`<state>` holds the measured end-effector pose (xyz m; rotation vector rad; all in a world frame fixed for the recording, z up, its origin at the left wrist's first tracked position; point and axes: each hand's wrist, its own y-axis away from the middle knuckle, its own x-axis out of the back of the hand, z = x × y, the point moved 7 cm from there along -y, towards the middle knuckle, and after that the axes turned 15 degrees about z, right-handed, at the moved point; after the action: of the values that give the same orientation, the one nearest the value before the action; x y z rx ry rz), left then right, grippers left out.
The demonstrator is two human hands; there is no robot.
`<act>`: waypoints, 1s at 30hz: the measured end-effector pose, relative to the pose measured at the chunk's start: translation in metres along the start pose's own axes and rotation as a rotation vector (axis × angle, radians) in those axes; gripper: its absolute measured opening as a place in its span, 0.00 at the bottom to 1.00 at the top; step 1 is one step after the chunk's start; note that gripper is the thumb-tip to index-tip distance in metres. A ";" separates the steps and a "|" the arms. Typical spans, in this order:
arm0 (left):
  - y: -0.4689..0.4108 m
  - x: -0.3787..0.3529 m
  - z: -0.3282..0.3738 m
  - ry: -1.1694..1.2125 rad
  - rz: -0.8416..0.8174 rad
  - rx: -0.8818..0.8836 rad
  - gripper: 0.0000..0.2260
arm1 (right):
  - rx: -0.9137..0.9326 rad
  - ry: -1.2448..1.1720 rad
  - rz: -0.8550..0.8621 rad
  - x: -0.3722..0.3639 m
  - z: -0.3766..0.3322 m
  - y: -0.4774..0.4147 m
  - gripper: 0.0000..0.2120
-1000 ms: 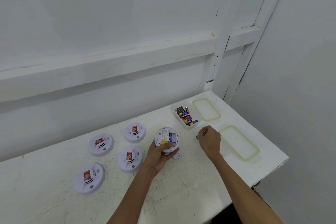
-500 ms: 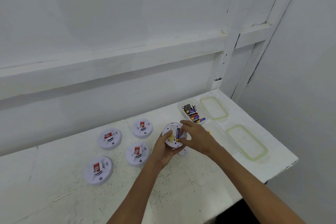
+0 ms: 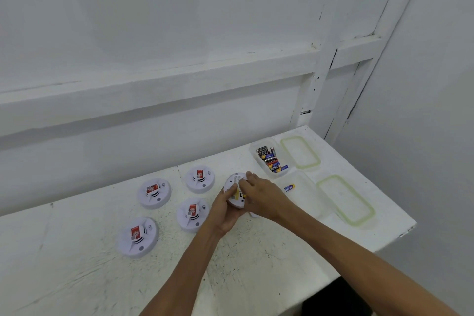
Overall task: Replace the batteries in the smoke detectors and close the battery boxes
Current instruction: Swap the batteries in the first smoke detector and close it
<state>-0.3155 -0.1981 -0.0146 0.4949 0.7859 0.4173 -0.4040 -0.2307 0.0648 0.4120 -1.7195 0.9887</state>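
Round white smoke detector, yellow-labelled back up: left hand fingers grip it, right hand fingers press it.

L hand cupped, thumb up; R hand palm-down, fingertips alongside

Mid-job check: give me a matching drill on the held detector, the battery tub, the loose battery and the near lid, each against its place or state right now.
Things
1. held smoke detector
2. far clear tub
3. loose battery
4. near green-rimmed lid

Places or states
A. lies flat at the right end of the table, nothing on it
B. lies alone, just right of the hands
C. gripped by the left hand, with the right hand resting fingers on it
D. holds many batteries

Pairs: 1-C, 2-D, 3-B, 4-A
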 end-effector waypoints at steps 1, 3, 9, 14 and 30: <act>0.000 0.002 0.000 0.015 0.010 0.009 0.19 | 0.003 0.002 0.017 -0.002 -0.002 0.000 0.19; 0.000 0.005 -0.001 0.046 0.019 0.026 0.18 | 0.016 -0.025 0.034 -0.003 -0.005 0.002 0.21; -0.001 0.009 -0.001 0.087 0.036 0.067 0.23 | 0.168 -0.058 0.022 0.002 -0.001 0.008 0.15; 0.003 0.005 0.004 0.087 0.003 0.081 0.23 | 0.226 -0.035 0.070 0.015 0.001 0.006 0.12; 0.005 -0.004 0.007 0.123 0.010 0.099 0.21 | 0.072 -0.062 0.228 0.029 0.000 0.001 0.13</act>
<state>-0.3139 -0.1985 -0.0053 0.5697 0.9261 0.4223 -0.4158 -0.2244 0.0909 0.2996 -1.8189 1.2156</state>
